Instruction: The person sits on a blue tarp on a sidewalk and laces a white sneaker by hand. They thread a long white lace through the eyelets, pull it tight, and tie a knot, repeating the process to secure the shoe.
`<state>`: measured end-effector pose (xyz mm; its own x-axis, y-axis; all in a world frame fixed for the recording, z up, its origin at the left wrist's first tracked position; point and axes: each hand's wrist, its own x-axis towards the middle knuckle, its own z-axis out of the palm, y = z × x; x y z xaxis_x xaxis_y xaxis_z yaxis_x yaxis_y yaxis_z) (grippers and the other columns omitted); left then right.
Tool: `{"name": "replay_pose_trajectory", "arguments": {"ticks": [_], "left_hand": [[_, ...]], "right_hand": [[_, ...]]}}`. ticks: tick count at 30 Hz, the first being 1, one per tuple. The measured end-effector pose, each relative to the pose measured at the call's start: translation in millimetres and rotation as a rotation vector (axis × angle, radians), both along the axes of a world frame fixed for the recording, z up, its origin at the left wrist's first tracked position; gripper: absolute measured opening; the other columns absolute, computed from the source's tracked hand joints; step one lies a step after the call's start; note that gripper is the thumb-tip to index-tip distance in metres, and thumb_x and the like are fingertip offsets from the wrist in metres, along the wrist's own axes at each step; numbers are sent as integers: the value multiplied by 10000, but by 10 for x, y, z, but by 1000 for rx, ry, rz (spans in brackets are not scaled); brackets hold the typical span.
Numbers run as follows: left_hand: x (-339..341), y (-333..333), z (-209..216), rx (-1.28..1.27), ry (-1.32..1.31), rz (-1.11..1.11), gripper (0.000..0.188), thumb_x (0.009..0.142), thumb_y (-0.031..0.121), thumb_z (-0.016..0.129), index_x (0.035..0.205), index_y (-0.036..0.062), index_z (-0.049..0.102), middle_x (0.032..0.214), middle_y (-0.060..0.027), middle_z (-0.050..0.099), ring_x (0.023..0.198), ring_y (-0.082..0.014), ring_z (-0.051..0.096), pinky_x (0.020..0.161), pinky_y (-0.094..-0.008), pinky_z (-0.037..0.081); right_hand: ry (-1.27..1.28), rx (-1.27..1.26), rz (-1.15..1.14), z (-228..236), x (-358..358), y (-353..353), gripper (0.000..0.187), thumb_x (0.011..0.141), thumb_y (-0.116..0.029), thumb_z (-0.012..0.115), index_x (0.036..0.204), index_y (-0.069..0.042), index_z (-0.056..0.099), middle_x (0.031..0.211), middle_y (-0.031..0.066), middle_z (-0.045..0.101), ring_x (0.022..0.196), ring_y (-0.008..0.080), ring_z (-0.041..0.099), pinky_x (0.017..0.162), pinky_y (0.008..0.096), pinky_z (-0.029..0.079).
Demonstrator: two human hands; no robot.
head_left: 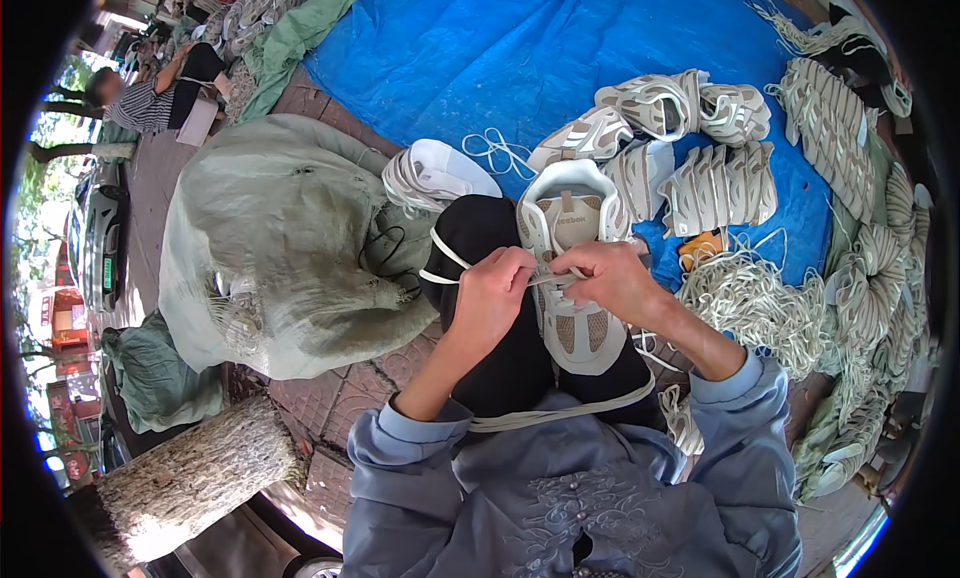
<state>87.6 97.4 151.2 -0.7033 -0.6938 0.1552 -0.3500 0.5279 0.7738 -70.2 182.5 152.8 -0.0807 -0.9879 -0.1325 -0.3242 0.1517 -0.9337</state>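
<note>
Tarpaulin [480, 48], blue, spread over brick paving across the upper middle of the view, strewn with shoes and laces. Left of it, a big bulging grey-green sack [270, 248], creased and resting on the paving, touching the dark trouser knee [480, 238]. Below the sack at lower left, a rough tree trunk [200, 473]. Down the right rim, long stacked rows of pale sneakers [880, 278], bending with the lens. On the tarpaulin beyond the knees, a cluster of beige-and-white sneakers [690, 143] lying on their sides and soles-up, some touching one another. Just left of that cluster, one white sneaker [435, 173] lying against the knee, with a loose white lace [500, 153] curled beside it on the blue. To the right of the lap, a tangled heap of cream laces [750, 303]. At far upper left, another person in a striped top [145, 103], seated low, well apart.

In the lap, resting on the dark trousers with heel away and toe towards the body: a beige-and-white sneaker [575, 268], upright, tongue showing. Across its eyelets, a flat white shoelace [545, 276], one end looping left over the knee, another length trailing across the lap below the shoe. Left hand [490, 293] curled nearly closed, fingertips pinching the shoelace at the left side of the eyelets. Right hand [612, 283] likewise closed in a pinch on the same shoelace, just over the middle of the shoe, both hands almost touching.
</note>
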Motion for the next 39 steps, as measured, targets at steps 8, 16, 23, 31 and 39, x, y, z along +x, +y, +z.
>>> {"name": "replay_pose_trajectory", "arguments": {"ticks": [8,16,23,31,39], "left_hand": [[30,107,-54,-32,52,30,49,736,-34,550,771,1,544,708,-108,569,609,-231,573,525,-292,447],[48,115,-139,-481,-90,-105,197,634,-60,554,807,22,506,697,-91,525,628,-240,552,507,-328,461],[-49,107,-167,-637,-169,-198,233,618,50,568,839,15,506,689,-69,493,604,-191,514,503,-278,449],[-169,5,104,-733,-687,-520,174,596,85,578,751,22,534,553,-78,519,575,-216,566,478,-315,437],[-428,-333,179,-60,-753,-499,119,684,138,548,694,25,586,657,-160,589,655,-322,590,610,-378,468]], "right_hand": [[-421,238,-19,29,-72,-5,293,626,7,608,918,-6,622,698,42,598,563,76,573,444,205,398],[-461,220,-27,-15,-59,-1,281,631,24,595,909,0,626,699,46,606,550,76,569,436,205,387],[-505,215,-74,-19,-77,39,198,673,-11,618,870,1,636,667,35,594,523,64,545,423,191,368],[-323,-9,-325,-11,-472,132,316,721,-12,614,1034,-13,576,611,4,553,447,35,448,403,179,322],[-352,21,-232,-199,-484,228,77,691,-25,638,764,-3,630,614,18,581,488,61,516,431,194,369]]}}
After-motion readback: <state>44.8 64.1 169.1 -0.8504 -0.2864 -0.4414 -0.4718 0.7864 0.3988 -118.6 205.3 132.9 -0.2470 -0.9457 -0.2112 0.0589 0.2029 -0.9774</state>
